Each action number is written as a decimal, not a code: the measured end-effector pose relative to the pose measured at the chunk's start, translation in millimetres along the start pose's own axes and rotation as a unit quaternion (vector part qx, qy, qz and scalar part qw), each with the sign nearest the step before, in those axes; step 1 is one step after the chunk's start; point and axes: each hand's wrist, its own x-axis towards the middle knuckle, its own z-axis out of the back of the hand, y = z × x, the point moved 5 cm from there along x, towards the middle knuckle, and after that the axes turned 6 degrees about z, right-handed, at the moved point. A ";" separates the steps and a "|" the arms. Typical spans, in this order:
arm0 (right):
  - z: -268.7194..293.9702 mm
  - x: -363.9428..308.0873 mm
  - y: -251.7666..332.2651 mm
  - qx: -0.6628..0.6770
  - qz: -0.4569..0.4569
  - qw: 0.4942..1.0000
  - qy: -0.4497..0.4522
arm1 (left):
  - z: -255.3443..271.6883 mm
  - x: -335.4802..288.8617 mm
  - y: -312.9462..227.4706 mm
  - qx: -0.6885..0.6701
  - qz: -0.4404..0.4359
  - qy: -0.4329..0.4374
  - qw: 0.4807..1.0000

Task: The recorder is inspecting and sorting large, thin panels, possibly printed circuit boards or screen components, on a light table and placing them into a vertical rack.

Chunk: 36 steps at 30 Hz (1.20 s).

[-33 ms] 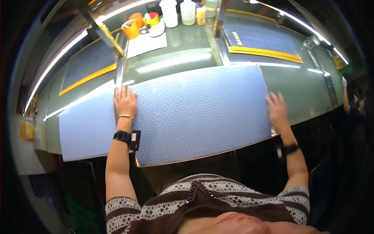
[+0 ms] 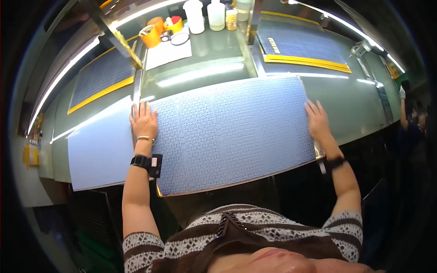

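A large light-blue sheet with a raised pattern (image 2: 232,132) lies across the bench in front of me. My left hand (image 2: 144,122) rests flat on its left edge, fingers stretched out and a little apart. At the opposite edge, my right hand (image 2: 318,122) touches the sheet's side with its fingers extended and gripping nothing. Left of my left hand lies a plain light-blue sheet (image 2: 100,150), its edge close to the patterned one. A shiny gold-coloured strip (image 2: 317,149) shows at the right edge, just below my right hand.
Behind the sheet, white bottles (image 2: 195,18), orange tape rolls (image 2: 149,37) and a white paper (image 2: 168,55) stand or lie on the green bench (image 2: 195,84). Yellow-edged dark panels (image 2: 302,43) lie at the back. A metal post (image 2: 254,22) rises there. Another person (image 2: 412,127) is at far right.
My right hand has come inward to the left and now meets the sheet's right edge. My left hand keeps its place on the left edge.
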 end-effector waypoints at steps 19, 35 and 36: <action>-96.2 109.0 -65.4 -0.123 -0.082 0.982 0.118 | 18.0 -68.5 3.5 -0.031 0.057 0.059 0.996; 6.7 -26.8 189.4 0.140 0.160 0.977 -0.029 | 62.9 -222.3 4.1 -0.664 0.456 0.140 0.575; 22.5 -15.2 184.9 0.134 0.183 0.972 -0.063 | 80.1 -204.2 9.3 -0.690 0.405 0.116 0.588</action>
